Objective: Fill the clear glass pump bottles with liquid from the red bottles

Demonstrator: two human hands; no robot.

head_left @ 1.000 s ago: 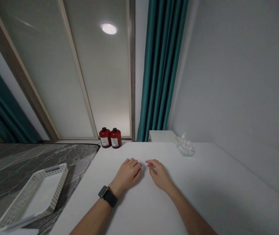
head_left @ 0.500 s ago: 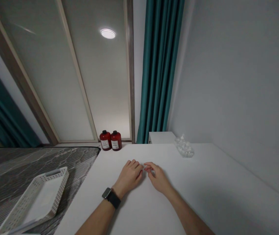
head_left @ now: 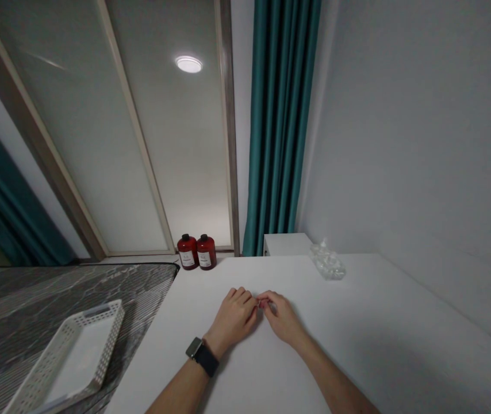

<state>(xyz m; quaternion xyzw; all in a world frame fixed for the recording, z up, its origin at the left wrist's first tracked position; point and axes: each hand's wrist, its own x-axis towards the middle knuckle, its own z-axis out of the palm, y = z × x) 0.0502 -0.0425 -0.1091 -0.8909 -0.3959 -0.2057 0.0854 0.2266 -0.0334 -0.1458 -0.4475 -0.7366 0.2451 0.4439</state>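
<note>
My left hand (head_left: 237, 313), with a black watch (head_left: 202, 355) on its wrist, is closed, its fingers curled over the white table (head_left: 263, 379). Against its fingertips, my right hand (head_left: 280, 315) makes a pinch. Something tiny and pale may lie between the fingertips of both hands, but it is too small and too covered to name. The two hands meet near the middle of the table.
Two red bottles (head_left: 196, 253) with black caps stand at the table's far left corner. A clear plastic bag (head_left: 328, 263) lies at the far right, before a white cabinet (head_left: 286, 244). To the left, a white basket (head_left: 114, 328) rests on grey patterned fabric (head_left: 150, 287).
My right hand has come in toward the left one, closing the small gap between their fingertips. The view has shifted slightly.
</note>
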